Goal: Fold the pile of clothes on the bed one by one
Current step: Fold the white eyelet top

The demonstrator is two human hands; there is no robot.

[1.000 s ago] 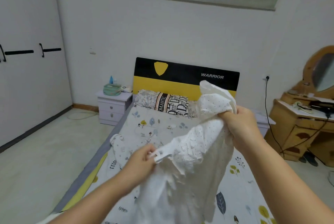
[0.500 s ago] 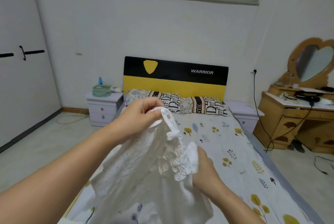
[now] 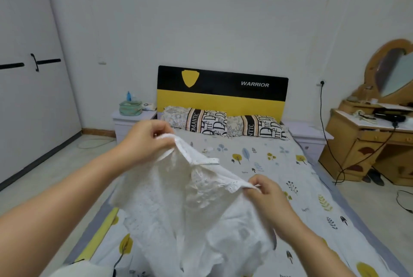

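A white dotted garment with a lace front (image 3: 178, 205) hangs spread between my two hands above the bed (image 3: 279, 165). My left hand (image 3: 149, 140) pinches its upper edge at the left, held higher. My right hand (image 3: 266, 194) pinches the edge further right and lower. The cloth drapes down onto the leaf-print sheet below. A bit of white fabric (image 3: 82, 270) shows at the bottom left corner; no other clothes are in view.
Two patterned pillows (image 3: 223, 124) lie against the black and yellow headboard (image 3: 221, 91). A white nightstand (image 3: 131, 120) stands left of the bed, another (image 3: 310, 136) right. A wooden dressing table with mirror (image 3: 375, 142) and cables fills the right side. White wardrobe doors (image 3: 29, 75) line the left wall.
My left hand rose from low to the upper left, my right hand dropped from high to lower right. The bunched garment has been opened out between them.
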